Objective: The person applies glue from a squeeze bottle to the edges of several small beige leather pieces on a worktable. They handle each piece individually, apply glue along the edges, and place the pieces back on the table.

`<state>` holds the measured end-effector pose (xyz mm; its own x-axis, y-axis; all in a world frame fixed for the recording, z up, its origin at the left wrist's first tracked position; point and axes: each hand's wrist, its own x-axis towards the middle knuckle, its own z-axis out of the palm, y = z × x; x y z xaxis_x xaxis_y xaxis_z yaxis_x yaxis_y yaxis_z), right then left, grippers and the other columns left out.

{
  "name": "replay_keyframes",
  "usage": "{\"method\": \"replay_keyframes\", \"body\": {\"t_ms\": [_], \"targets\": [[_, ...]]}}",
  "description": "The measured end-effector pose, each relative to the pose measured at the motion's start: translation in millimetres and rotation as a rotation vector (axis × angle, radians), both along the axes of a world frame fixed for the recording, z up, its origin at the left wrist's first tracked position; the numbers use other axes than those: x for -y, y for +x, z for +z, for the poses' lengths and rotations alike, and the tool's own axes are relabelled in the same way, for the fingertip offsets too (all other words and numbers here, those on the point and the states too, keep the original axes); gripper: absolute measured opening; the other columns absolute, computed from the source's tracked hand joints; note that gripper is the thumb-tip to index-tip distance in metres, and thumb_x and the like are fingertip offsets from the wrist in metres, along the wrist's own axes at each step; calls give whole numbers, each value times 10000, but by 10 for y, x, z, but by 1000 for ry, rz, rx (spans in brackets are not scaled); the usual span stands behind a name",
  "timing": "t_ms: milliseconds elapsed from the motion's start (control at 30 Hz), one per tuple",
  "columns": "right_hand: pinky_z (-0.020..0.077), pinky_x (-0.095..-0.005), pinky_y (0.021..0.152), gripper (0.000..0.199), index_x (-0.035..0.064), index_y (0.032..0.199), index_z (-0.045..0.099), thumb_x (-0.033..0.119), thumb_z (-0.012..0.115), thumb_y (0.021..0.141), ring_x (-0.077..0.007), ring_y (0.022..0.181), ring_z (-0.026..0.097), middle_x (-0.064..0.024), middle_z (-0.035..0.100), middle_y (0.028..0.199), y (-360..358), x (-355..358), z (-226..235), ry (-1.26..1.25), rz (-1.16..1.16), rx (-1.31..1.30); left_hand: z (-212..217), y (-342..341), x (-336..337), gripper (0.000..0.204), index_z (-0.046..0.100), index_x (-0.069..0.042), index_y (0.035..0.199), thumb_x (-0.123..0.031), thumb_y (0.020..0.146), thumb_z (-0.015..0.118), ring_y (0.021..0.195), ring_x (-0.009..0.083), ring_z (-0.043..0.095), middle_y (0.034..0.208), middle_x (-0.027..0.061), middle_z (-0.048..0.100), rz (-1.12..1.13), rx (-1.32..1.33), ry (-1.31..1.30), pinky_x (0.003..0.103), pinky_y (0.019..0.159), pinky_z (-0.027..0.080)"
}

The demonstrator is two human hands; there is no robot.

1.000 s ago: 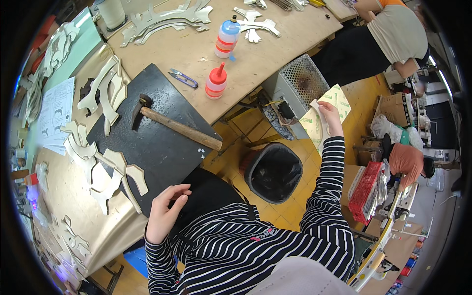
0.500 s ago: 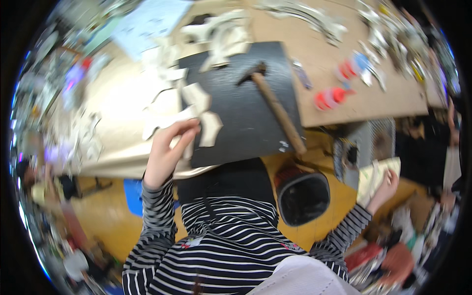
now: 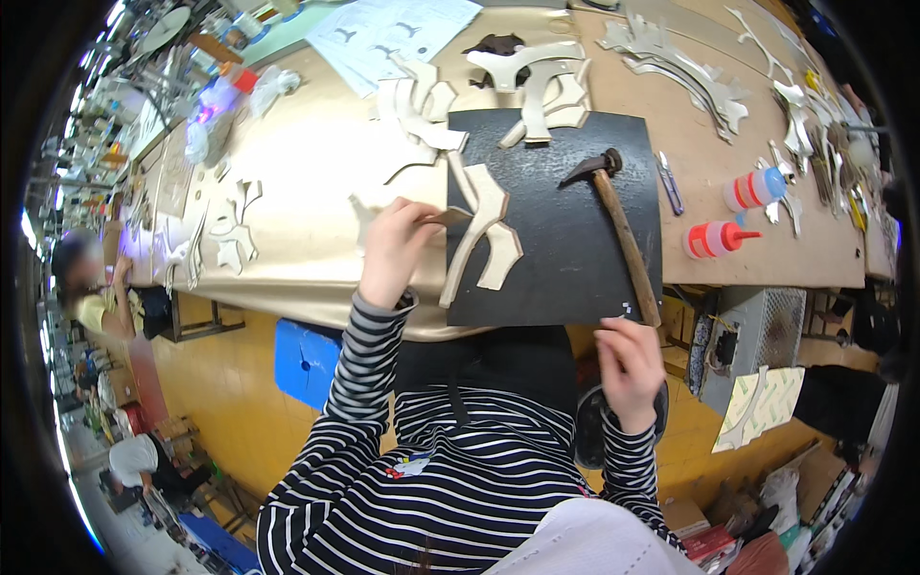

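My left hand [image 3: 395, 247] is closed in a pinch on a thin tan cut piece [image 3: 447, 217] at the left edge of a black mat [image 3: 565, 259]. A pale part shows on the other side of this hand; whether it belongs to the same piece I cannot tell. Beside the pinch, cream cut pieces [image 3: 500, 257] with brown edges lie on the mat. My right hand [image 3: 632, 369] hovers by the mat's near edge, fingers loosely bent and apart, nothing visible in them. Close to it are the handle end of a hammer [image 3: 628, 240] and tiny white bits [image 3: 626, 310].
Right of the mat lie a cutter knife [image 3: 670, 182], a red-and-white bottle [image 3: 714, 240] and a blue-capped bottle [image 3: 755, 189]. More cut pieces and printed sheets [image 3: 393, 38] cover the far side. A yellowish patterned sheet [image 3: 762, 407] stands against a metal box [image 3: 757, 335].
My right hand has left the yellowish sheet at the far right and come in to the mat's near edge. My left hand stays by the mat's left edge, pinching a tan piece. The view has shifted.
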<state>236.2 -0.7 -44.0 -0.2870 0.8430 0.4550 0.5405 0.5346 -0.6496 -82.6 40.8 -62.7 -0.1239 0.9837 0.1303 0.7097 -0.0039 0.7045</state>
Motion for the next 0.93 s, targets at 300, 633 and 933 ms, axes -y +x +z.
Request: {"method": "replay_keyframes", "body": {"t_ms": [300, 633, 933], "targets": [[425, -346, 890, 304, 25, 1170, 569, 97, 565, 874, -281, 1040, 546, -144, 551, 1178, -349, -133, 377, -247, 543, -496, 888, 994, 488, 241, 546, -111, 669, -280, 840, 552, 1390, 329, 130, 1414, 190, 286, -479, 640, 13, 516, 1099, 52], [458, -294, 758, 183, -25, 1029, 598, 28, 568, 856, -188, 872, 559, -85, 554, 916, 778, 322, 666, -666, 0, -694, 649, 1330, 228, 397, 522, -16, 1196, -29, 800, 489, 1361, 266, 243, 1432, 165, 313, -370, 816, -256, 404, 1108, 145], [410, -197, 653, 312, 68, 1168, 616, 59, 572, 860, -70, 721, 501, 19, 566, 850, 3689, 552, -124, -469, -955, -197, 389, 243, -17, 320, 509, 52, 1224, -84, 944, 434, 1278, 233, 398, 1334, 176, 466, -50, 629, -105, 344, 1086, 268]]}}
